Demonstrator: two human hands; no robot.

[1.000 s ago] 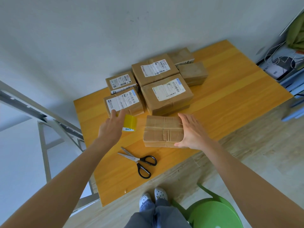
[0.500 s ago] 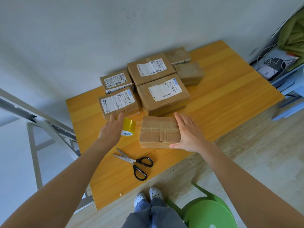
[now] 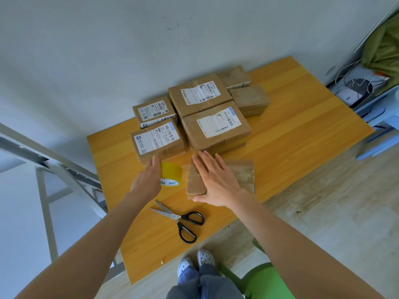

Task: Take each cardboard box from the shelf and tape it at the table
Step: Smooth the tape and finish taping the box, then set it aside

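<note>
Far left, a metal frame (image 3: 43, 160) is standing beside the table (image 3: 302, 130); can't tell if it's the shelf. L hand (image 3: 146, 180) is reaching in over the near-left part of the table and sitting against the left side of the tape (image 3: 172, 173), a yellow roll tipped up just beside the box. The thumb is pointing up along the roll. The fingers are hidden behind it, so can't tell if they're curling round it or only touching.

Scissors (image 3: 183, 221) are lying near the front edge, blades parted, approx. between the two forearms and apart from both hands.

R hand (image 3: 216, 182) is pressing flat on the box (image 3: 245, 171), fingers straight and a little spread, palm down. It's gripping nothing, just pinning the box. The box is lying flat near the table's front edge, w/ old tape strips showing on top. Behind it, other boxes (image 3: 216, 124) are sitting toward the wall, some w/ labels. Bottom right, a green stool (image 3: 265, 283) is standing by the person's feet.

Step, as I'm reading it: the box is at the table, and the person is going for the tape while steadying the box. Taping proper is not yet begun. The next move is prob. calling for a firm grip on the roll, finding the free end, and drawing a strip across the top seam w/ R hand pinning the box. Scissors come after, for the cut.
</note>
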